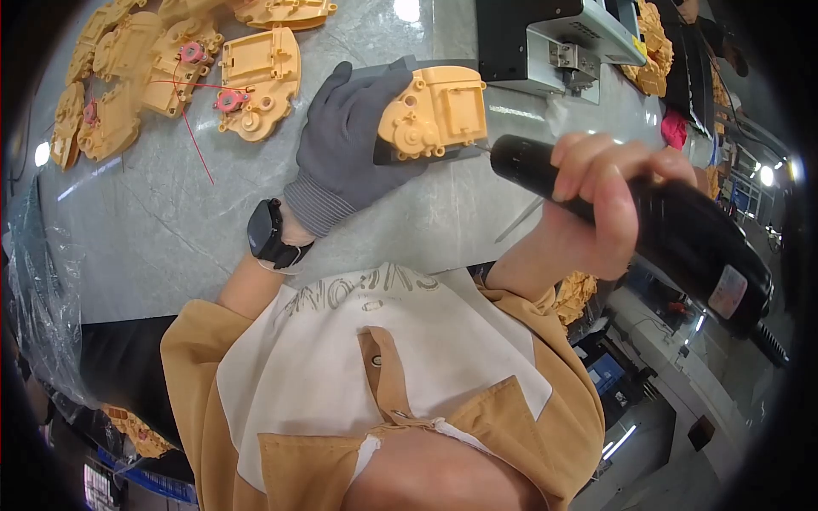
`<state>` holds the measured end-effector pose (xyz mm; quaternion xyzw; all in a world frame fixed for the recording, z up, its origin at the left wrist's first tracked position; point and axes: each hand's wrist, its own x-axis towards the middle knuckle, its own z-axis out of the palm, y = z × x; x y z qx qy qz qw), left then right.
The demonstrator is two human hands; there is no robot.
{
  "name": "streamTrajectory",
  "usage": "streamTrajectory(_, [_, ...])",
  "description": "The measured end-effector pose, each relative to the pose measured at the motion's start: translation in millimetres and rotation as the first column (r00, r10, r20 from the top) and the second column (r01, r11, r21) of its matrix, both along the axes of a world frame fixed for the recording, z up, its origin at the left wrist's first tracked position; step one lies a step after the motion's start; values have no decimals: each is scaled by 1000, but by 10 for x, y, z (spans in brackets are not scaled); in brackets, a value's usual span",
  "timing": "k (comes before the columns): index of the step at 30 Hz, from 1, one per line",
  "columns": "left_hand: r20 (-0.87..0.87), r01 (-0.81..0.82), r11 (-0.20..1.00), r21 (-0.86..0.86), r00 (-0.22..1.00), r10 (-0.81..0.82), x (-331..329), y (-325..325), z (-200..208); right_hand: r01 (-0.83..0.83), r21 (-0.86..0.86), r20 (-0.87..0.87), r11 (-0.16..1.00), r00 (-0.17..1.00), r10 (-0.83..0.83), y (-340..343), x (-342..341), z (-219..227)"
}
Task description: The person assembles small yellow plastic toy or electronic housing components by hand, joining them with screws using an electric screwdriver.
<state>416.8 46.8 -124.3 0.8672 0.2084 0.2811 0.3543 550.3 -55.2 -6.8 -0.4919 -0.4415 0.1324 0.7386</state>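
While the L hand, gloved & half-curled, holds the orange housing by its L side, the bare R hand is closed round a blk driver, bit nr housing.

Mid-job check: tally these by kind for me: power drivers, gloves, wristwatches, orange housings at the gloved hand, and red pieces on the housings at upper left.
Black power driver: 1
Grey glove: 1
Black wristwatch: 1
Orange housing at the gloved hand: 1
Red pieces: 3
Total: 7
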Motion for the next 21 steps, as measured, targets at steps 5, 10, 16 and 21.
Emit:
streamTrajectory(5, [-14, 1, 1000, -17, 1000, -2, -13, 3, -14, 49, -45, -64, 998, 997, -52, 130, -27, -60])
streamTrajectory(10, [60, -18, 999, 37, 998, 16, 14, 33, -60, 50, -105, -25, 993, 998, -53, 183, -20, -69])
streamTrajectory(16, [62, 11, 1000, 23, 998, -13, 10, 39, -22, 28, -86, 28, 996, 999, -25, 178, 11, -100])
streamTrajectory(21, [42, -53, 997, 52, 998, 51, -41, 30, -60, 195, -17, -3, 981, 981, -195, -27, 41, -54])
